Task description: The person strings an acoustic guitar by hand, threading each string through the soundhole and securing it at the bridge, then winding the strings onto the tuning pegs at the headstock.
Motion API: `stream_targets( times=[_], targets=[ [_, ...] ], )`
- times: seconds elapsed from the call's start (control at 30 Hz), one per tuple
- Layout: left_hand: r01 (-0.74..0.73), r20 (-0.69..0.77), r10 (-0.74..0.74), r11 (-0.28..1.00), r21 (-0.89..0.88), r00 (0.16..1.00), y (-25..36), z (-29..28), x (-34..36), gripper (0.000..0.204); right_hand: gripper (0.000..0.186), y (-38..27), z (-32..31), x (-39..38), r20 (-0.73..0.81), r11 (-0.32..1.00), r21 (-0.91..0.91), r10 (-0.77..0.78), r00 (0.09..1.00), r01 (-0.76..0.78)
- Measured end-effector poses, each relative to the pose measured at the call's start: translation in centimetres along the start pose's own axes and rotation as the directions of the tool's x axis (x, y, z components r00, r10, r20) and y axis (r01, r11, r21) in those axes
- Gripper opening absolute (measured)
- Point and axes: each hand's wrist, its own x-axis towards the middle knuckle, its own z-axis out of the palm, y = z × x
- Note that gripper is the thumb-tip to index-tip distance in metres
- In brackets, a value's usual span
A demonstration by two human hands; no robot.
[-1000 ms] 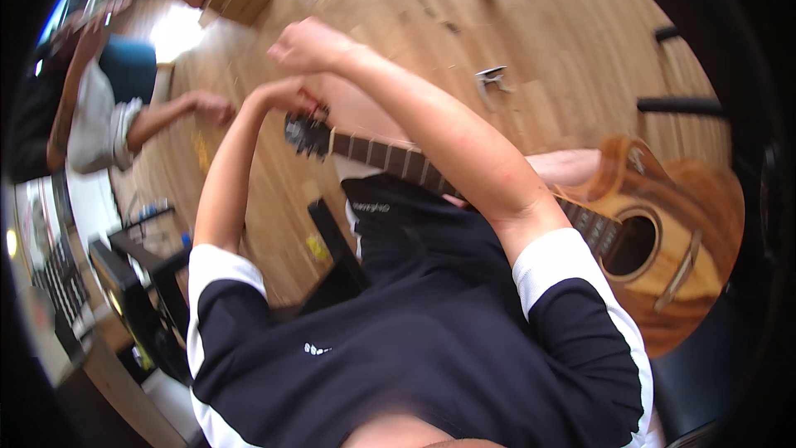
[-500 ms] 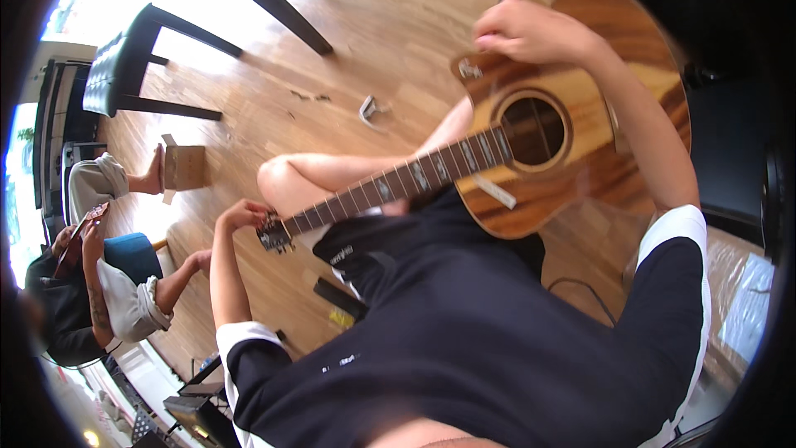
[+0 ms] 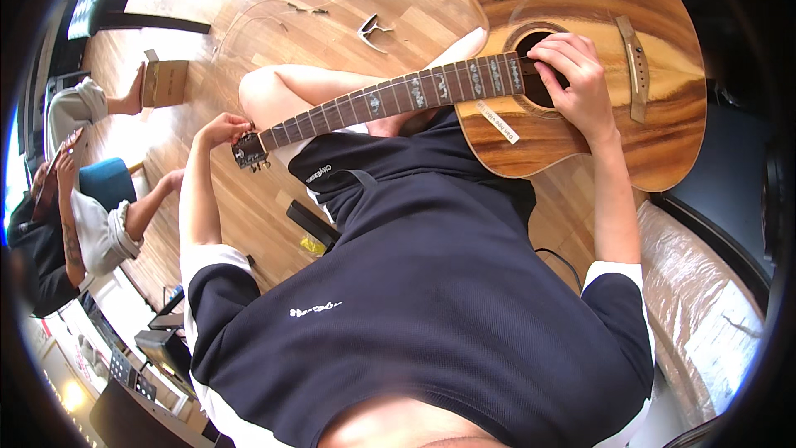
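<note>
Looks steeply down from the head, left one of a side-by-side pair, with the dark shirt [image 3: 423, 282] close at six o'clock. Takes in the guitar [image 3: 539, 124] nearby at two and, farther off, a seated person [image 3: 70, 236] at nine. Bends straight edges toward the rim.

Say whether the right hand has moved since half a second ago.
Yes: toward the picture's lower edge, judged against the capo; the right hand is now at the sound hole.
</note>
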Motion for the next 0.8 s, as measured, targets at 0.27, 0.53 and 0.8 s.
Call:
stream_targets(
  times=[0.27,0.53,0.8],
  targets=[
    [-0.130,0.061,0.135,0.988,-0.078,0.989,-1.2,-0.6,-0.5,0.025,0.018,-1.6,2.1,0.5,-0.045,0.993,-0.118,-0.029,0.999,0.024],
    [-0.015,-0.055,0.019,0.998,0.069,0.998,-0.1,-0.2,-0.3,0.024,0.023,-2.2,2.2,0.5,-0.018,0.990,-0.135,-0.039,0.999,0.037],
    [-0.032,-0.199,0.080,0.973,0.230,0.977,0.7,1.4,-0.6,0.040,0.029,-2.0,2.6,0.2,-0.009,0.980,-0.189,-0.059,0.998,0.057]
  ],
)
